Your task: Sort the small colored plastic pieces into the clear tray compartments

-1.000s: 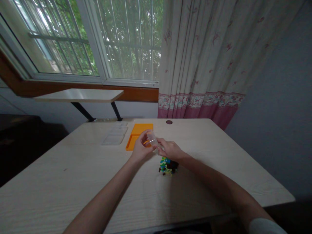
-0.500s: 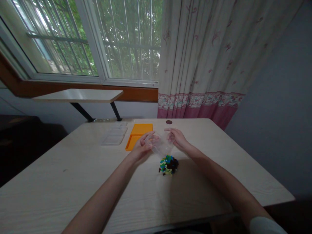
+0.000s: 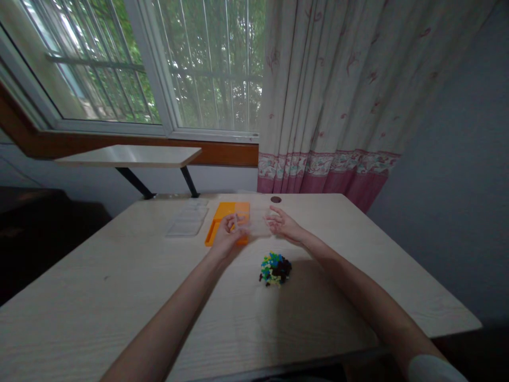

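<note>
Left hand [image 3: 227,233] pinches clear bag [image 3: 254,227], held above table [image 3: 119,297] beside orange tray [image 3: 227,211]. Right hand [image 3: 283,225]: fingers loosely spread at bag's other side, contact unclear. Pieces [image 3: 275,269] heaped near, below hands. Judged step: handling bag that looks empty. Next move calls for keeping limp bag off heap.

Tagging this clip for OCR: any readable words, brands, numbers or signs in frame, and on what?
No readable text anywhere in this view.
On the orange tray: plain, no marking.
On the clear bag: no print visible; blurred.
On the clear sheets: no lettering visible.
On the curtain: flower pattern only, no words.
On the small coloured pieces: too small to show any marking.
</note>
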`<state>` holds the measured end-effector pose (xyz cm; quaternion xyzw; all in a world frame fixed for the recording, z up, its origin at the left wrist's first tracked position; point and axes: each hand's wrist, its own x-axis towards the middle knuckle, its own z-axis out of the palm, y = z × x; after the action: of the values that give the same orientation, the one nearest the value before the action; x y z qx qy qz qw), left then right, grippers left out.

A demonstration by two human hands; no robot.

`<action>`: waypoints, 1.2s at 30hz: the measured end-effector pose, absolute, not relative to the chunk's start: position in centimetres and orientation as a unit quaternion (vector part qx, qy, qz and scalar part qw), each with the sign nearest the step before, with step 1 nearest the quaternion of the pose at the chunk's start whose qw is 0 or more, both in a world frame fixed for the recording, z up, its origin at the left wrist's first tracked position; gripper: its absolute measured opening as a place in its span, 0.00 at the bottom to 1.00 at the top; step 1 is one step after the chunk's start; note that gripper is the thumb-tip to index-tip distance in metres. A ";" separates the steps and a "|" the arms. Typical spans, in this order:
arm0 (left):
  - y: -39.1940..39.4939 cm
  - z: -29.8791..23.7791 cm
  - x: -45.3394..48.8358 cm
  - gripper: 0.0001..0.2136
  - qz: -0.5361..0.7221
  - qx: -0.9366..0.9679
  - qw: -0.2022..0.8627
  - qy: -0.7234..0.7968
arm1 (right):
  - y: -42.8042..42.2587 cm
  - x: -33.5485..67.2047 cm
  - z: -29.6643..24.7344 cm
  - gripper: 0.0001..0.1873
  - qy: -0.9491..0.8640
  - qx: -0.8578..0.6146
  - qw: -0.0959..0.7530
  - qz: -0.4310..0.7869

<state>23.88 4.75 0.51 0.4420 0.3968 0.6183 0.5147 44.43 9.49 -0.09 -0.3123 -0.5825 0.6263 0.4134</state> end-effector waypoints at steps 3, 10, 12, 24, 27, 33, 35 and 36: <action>4.8 0.4 23.8 0.27 0.610 0.468 0.504 0.393 | 9.4 44.2 -0.3 0.53 -0.626 -0.320 0.406 0.584; 4.4 -0.3 23.7 0.30 0.548 0.565 0.445 0.428 | 9.4 44.7 0.2 0.55 -0.667 -0.317 0.402 0.541; 4.4 -0.6 23.1 0.34 0.496 0.639 0.345 0.475 | 9.8 45.5 0.1 0.56 -0.673 -0.323 0.393 0.537; 4.2 -0.7 21.7 0.18 0.247 0.806 0.101 0.528 | 10.9 46.9 -2.9 0.61 -0.759 -0.388 0.318 0.415; 4.2 -0.6 21.8 0.14 0.245 0.821 0.114 0.502 | 10.7 46.5 -3.4 0.60 -0.774 -0.389 0.322 0.382; 4.4 -0.5 21.4 0.10 0.236 0.825 0.132 0.496 | 9.7 46.1 -3.7 0.59 -0.775 -0.399 0.338 0.354; 4.5 -0.5 21.4 0.09 0.235 0.825 0.132 0.496 | 9.4 46.0 -3.6 0.58 -0.775 -0.401 0.340 0.350; 4.5 -0.5 21.3 0.09 0.234 0.826 0.131 0.496 | 9.4 45.9 -3.5 0.58 -0.775 -0.401 0.340 0.349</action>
<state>21.35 4.53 -0.51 0.8257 0.4962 0.2337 0.1314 45.94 9.36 -3.54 -0.4012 -0.7753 0.3494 0.3404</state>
